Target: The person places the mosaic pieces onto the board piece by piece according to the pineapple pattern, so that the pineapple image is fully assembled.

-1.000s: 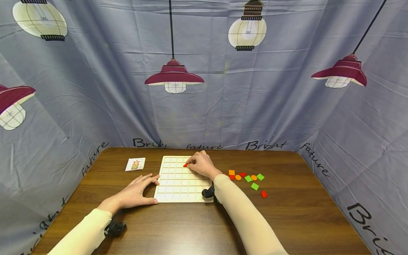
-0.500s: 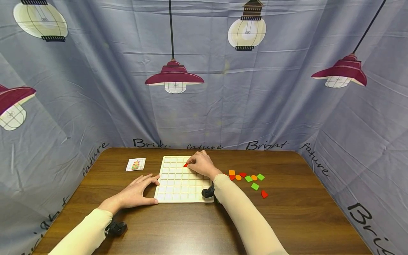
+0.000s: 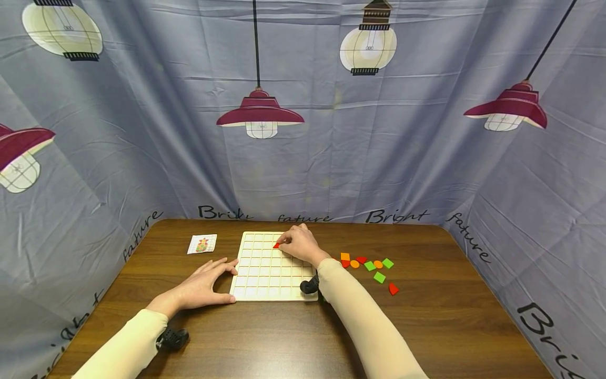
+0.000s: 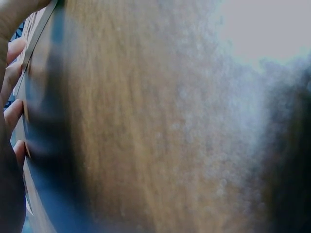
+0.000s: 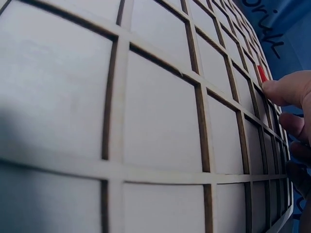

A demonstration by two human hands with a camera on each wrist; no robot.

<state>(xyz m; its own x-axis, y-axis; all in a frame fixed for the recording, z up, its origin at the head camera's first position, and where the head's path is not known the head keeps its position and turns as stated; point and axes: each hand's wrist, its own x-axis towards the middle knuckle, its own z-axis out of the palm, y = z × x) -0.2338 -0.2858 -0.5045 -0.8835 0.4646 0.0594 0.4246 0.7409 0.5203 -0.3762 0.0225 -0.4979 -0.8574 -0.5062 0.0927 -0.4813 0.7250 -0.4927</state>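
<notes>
A pale wooden board (image 3: pixel 265 281) with a grid of square recesses lies on the table. Near its far side, my right hand (image 3: pixel 301 245) pinches a small red piece (image 3: pixel 276 246) at one of the squares. Fingers cover part of that piece, so its full shape is hidden. In the right wrist view the thumb (image 5: pixel 286 90) meets the red piece (image 5: pixel 262 74), which lies at grid level. My left hand (image 3: pixel 201 287) is spread along the board's left edge, thumb by the near corner. The left wrist view catches only its fingers (image 4: pixel 14 115) at the far left.
Right of the board lie loose flat pieces: green squares (image 3: pixel 379 277), orange circles (image 3: pixel 354 264), an orange square (image 3: pixel 345 256) and red pieces, one a heart (image 3: pixel 393 289). A card (image 3: pixel 202 244) with a pineapple-like pattern lies back left. Curtains (image 3: pixel 312 173) surround the brown table (image 3: pixel 265 342).
</notes>
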